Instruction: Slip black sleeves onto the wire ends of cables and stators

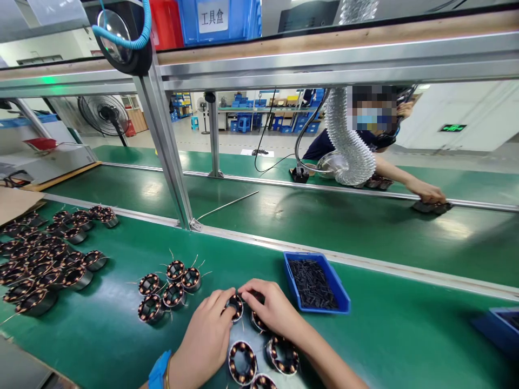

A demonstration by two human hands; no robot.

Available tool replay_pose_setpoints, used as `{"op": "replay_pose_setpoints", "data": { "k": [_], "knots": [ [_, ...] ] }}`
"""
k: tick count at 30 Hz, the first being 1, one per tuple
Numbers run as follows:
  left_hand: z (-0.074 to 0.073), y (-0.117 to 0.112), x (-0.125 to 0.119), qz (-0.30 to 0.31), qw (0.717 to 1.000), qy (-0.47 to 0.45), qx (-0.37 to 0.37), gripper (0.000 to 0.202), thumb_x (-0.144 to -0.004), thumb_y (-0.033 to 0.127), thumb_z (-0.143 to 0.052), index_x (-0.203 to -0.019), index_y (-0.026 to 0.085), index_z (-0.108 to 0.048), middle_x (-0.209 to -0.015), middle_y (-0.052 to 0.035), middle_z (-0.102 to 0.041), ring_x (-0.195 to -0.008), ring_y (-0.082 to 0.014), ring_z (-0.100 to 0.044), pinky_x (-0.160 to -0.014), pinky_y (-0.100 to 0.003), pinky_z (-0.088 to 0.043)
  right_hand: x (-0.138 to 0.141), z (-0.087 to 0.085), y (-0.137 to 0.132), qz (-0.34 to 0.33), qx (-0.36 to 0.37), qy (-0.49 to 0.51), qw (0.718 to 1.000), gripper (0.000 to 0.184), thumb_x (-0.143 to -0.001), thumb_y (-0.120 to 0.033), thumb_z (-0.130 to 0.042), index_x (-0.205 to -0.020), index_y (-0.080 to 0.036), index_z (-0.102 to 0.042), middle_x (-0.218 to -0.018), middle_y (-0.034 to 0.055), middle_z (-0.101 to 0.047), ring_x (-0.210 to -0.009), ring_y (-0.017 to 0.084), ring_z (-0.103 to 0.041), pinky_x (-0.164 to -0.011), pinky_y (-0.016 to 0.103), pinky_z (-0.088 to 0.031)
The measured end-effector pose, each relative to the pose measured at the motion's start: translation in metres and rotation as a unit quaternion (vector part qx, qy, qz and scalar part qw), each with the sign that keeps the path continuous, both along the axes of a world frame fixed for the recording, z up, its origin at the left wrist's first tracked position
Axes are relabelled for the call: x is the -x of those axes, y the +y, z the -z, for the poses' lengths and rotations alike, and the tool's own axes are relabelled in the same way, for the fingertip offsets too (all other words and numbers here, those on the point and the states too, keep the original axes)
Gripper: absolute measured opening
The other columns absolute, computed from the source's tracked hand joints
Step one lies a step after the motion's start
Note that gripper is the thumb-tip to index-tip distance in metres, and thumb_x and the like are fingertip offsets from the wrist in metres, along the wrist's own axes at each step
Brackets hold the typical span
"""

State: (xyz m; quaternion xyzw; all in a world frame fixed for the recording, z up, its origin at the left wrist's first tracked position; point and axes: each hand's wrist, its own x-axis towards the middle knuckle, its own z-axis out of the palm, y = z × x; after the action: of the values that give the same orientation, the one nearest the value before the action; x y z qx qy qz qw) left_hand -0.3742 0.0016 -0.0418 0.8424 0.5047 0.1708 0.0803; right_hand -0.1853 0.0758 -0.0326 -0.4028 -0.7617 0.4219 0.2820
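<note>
Rings [179,303] lie on the bench [405,329] left of the tray [343,299]

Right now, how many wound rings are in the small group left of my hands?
5: back ring, right ring, middle ring, and on the left, a rear ring and a front ring. None appears hidden.

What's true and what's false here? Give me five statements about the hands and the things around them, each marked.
1. The left hand touches a ring. True.
2. The blue bin stands left of both hands. False: it stands to their right.
3. The bin holds copper coils. False: it holds black pieces.
4. Both wrists are bare. False: the left one wears a blue band.
5. A co-worker's hand touches something dark. True.
</note>
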Motion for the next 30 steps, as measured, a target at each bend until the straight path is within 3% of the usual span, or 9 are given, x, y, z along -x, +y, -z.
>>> {"op": "replay_pose_setpoints", "data": {
  "k": [4, 9, 14, 16, 18, 20, 22, 25, 30],
  "knots": [
    [-0.003, 0.000, -0.001, 0.003, 1.000, -0.021, -0.005, 0.038, -0.086, -0.002, -0.044, -0.114, 0.015, -0.064, -0.139, -0.0138, -0.059, -0.125, -0.0294, -0.054, -0.104, -0.048, -0.053, -0.005, 0.001, -0.007, -0.032, -0.026, 0.020, 0.999, 0.026, -0.095, -0.023, -0.051, -0.096, -0.018, -0.076, -0.113, 0.0124, -0.074, -0.104, 0.023, -0.070, -0.096, 0.038, -0.052],
    [-0.005, 0.001, -0.001, 0.003, 1.000, -0.020, 0.006, 0.037, -0.084, -0.003, -0.044, -0.109, 0.015, -0.065, -0.138, -0.0143, -0.059, -0.126, -0.0298, -0.055, -0.105, -0.048, -0.053, 0.000, 0.008, -0.012, -0.029, -0.049, 0.017, 0.998, 0.027, -0.092, -0.016, -0.049, -0.097, -0.017, -0.076, -0.105, 0.0128, -0.076, -0.100, 0.024, -0.072, -0.092, 0.039, -0.056],
    [-0.008, -0.002, -0.001, -0.002, 1.000, -0.022, 0.020, 0.035, -0.087, -0.002, -0.041, -0.105, 0.016, -0.065, -0.143, -0.0137, -0.058, -0.130, -0.0295, -0.054, -0.107, -0.048, -0.052, -0.022, -0.010, 0.003, 0.019, -0.095, -0.088, 0.991, 0.031, -0.093, -0.016, -0.049, -0.112, -0.018, -0.074, -0.114, 0.0109, -0.076, -0.105, 0.025, -0.072, -0.095, 0.038, -0.056],
    [-0.015, -0.007, 0.002, 0.010, 0.998, -0.028, 0.047, 0.034, -0.087, 0.000, -0.044, -0.107, 0.017, -0.066, -0.148, -0.0127, -0.055, -0.134, -0.0296, -0.052, -0.110, -0.048, -0.049, -0.044, -0.023, 0.013, 0.115, -0.124, -0.198, 0.966, 0.030, -0.096, -0.019, -0.049, -0.116, -0.017, -0.072, -0.115, 0.0115, -0.076, -0.104, 0.027, -0.072, -0.092, 0.039, -0.056],
    [-0.023, -0.011, 0.009, 0.046, 0.994, -0.045, 0.089, 0.040, -0.083, 0.003, -0.052, -0.117, 0.021, -0.064, -0.154, -0.0090, -0.049, -0.139, -0.0283, -0.049, -0.113, -0.045, -0.048, -0.068, -0.034, 0.024, 0.191, -0.151, -0.342, 0.908, 0.028, -0.099, -0.021, -0.049, -0.113, -0.016, -0.073, -0.116, 0.0134, -0.075, -0.109, 0.031, -0.069, -0.091, 0.042, -0.055],
    [-0.030, -0.011, 0.020, 0.052, 0.992, -0.059, 0.101, 0.052, -0.080, 0.007, -0.056, -0.128, 0.027, -0.060, -0.158, -0.0062, -0.045, -0.140, -0.0264, -0.048, -0.113, -0.041, -0.048, -0.086, -0.038, 0.032, 0.198, -0.148, -0.458, 0.854, 0.025, -0.098, -0.020, -0.053, -0.110, -0.013, -0.074, -0.111, 0.0167, -0.076, -0.109, 0.036, -0.069, -0.088, 0.045, -0.055],
    [-0.031, -0.004, 0.035, -0.030, 0.998, -0.041, 0.035, 0.049, -0.083, 0.011, -0.053, -0.129, 0.025, -0.061, -0.154, -0.0100, -0.049, -0.138, -0.0292, -0.051, -0.113, -0.047, -0.047, -0.095, -0.037, 0.036, 0.175, -0.130, -0.505, 0.835, 0.020, -0.095, -0.017, -0.060, -0.103, -0.012, -0.076, -0.102, 0.0177, -0.078, -0.103, 0.037, -0.071, -0.083, 0.044, -0.055],
    [-0.020, 0.015, 0.054, -0.191, 0.975, 0.062, -0.097, 0.026, -0.089, 0.017, -0.051, -0.107, 0.014, -0.070, -0.138, -0.0224, -0.059, -0.134, -0.0418, -0.051, -0.113, -0.066, -0.039, -0.095, -0.032, 0.038, 0.161, -0.110, -0.506, 0.840, 0.017, -0.093, -0.013, -0.060, -0.094, -0.014, -0.077, -0.094, 0.0152, -0.079, -0.092, 0.033, -0.075, -0.074, 0.038, -0.054],
    [-0.002, 0.029, 0.054, -0.185, 0.966, 0.147, -0.108, 0.022, -0.088, 0.011, -0.051, -0.091, 0.013, -0.073, -0.133, -0.0219, -0.062, -0.132, -0.0422, -0.052, -0.108, -0.064, -0.046, -0.096, -0.030, 0.041, 0.181, -0.092, -0.495, 0.844, 0.024, -0.099, -0.016, -0.051, -0.093, -0.015, -0.074, -0.092, 0.0133, -0.078, -0.091, 0.031, -0.076, -0.068, 0.034, -0.049]
  ]
}}
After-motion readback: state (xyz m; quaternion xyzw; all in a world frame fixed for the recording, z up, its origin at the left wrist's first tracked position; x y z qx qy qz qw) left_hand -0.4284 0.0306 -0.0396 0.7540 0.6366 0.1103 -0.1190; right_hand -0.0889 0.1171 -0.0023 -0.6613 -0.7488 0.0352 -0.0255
